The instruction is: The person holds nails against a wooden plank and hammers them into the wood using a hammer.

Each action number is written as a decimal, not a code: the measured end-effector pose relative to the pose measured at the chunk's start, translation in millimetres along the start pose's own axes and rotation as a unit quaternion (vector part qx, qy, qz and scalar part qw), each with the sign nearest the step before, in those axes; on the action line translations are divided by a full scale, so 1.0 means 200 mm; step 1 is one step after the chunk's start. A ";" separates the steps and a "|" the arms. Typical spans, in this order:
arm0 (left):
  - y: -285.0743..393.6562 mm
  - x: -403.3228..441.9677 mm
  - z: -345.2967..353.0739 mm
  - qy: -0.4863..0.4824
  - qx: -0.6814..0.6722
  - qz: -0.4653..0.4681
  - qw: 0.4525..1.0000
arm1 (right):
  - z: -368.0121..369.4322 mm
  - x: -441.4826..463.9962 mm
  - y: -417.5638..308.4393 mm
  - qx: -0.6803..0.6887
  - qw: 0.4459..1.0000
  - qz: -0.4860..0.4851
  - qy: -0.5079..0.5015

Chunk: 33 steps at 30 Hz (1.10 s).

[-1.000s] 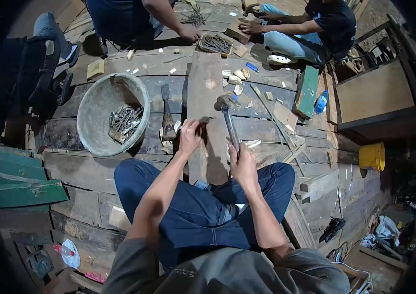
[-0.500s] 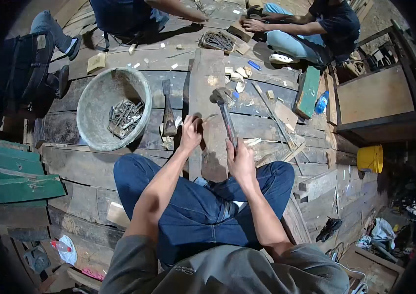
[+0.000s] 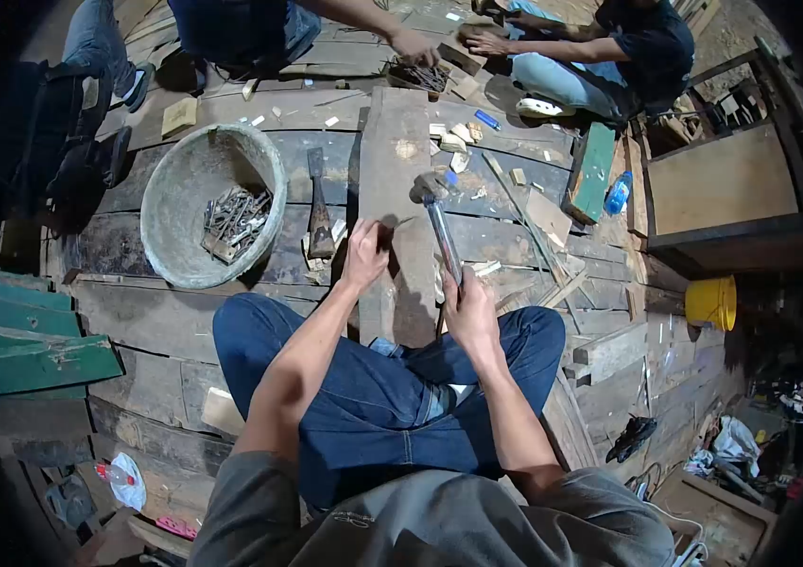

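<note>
My right hand [image 3: 473, 310] is wrapped round the handle of a claw hammer [image 3: 443, 231], its head raised above the wooden plank [image 3: 390, 142] in front of me. Over the plank's left edge, my left hand [image 3: 365, 255] has its fingers pinched together. A thin, dark nail [image 3: 405, 222] seems to stick out from the fingertips, though it is small and partly in shadow. Left of that hand lies a chisel [image 3: 319, 208] with a broad blade. Farther left stands a grey bucket [image 3: 160, 208] with a heap of metal pieces [image 3: 236, 222] at its bottom.
Two people sit across from me; one person's hand [image 3: 413, 45] is over a container of nails [image 3: 420, 77]. Wood scraps [image 3: 453, 142], a green block [image 3: 592, 170] and thin sticks [image 3: 524, 203] lie to the right. A yellow bucket [image 3: 711, 304] stands beyond. Green boards [image 3: 37, 364] are at left.
The hammer stays raised, shifting only slightly. My left hand keeps its pinch over the plank. The hand of the person across has reached right, to the container of nails. The view has shifted a little.
</note>
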State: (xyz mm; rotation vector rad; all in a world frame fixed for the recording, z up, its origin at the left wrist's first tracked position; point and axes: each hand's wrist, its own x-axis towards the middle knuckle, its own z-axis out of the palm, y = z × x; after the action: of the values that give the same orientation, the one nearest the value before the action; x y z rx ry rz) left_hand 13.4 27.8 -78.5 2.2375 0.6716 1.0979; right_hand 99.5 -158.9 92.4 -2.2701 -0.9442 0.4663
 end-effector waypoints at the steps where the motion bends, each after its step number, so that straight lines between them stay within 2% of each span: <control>1: -0.01 -0.01 0.01 0.004 0.002 0.016 1.000 | 0.01 0.00 0.00 0.002 1.000 -0.002 0.008; 4: 0.01 0.00 0.01 0.001 -0.024 0.001 1.000 | 0.05 -0.01 0.04 -0.004 1.000 -0.024 0.016; 7: 0.05 0.00 -0.02 -0.025 -0.025 -0.032 0.999 | 0.12 0.00 0.11 -0.045 0.999 -0.004 -0.028; 8: 0.04 0.01 -0.04 -0.076 -0.015 -0.036 0.996 | 0.15 0.01 0.17 -0.067 0.997 -0.031 -0.030; 11: -0.03 -0.03 0.03 -0.010 -0.017 0.021 1.000 | 0.12 -0.02 0.13 -0.056 0.996 0.032 -0.064; 15: -0.05 -0.05 0.03 -0.068 -0.005 -0.049 0.996 | 0.07 -0.06 0.07 -0.015 1.000 0.002 -0.013; 20: -0.03 -0.03 0.02 -0.048 0.006 -0.041 0.998 | 0.10 -0.04 0.08 -0.019 1.000 0.003 0.020; 23: 0.01 0.01 -0.01 -0.059 -0.028 -0.060 0.996 | 0.14 -0.01 0.18 -0.044 0.998 0.030 -0.034; 24: 0.03 0.01 0.00 -0.015 -0.038 0.002 0.999 | 0.14 -0.01 0.19 -0.058 0.996 0.045 -0.050; 27: 0.03 0.02 0.00 -0.020 -0.038 -0.005 0.999 | 0.14 -0.03 0.17 -0.033 0.999 0.009 -0.009; 28: 0.03 0.01 -0.01 -0.043 -0.026 -0.032 0.998 | 0.12 -0.04 0.14 -0.013 0.999 0.024 -0.017; 31: 0.05 0.01 -0.02 0.004 0.010 -0.005 1.000 | 0.06 -0.05 0.06 0.024 1.000 0.004 0.006; 33: -0.01 0.01 0.01 -0.020 -0.019 -0.028 0.999 | 0.06 -0.04 0.06 0.004 1.000 -0.011 0.014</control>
State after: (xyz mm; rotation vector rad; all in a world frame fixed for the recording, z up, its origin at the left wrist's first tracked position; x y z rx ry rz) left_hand 14.9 29.9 -80.1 2.1892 0.6885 1.0277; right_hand 93.6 -166.3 76.0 -2.2523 -0.9500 0.4260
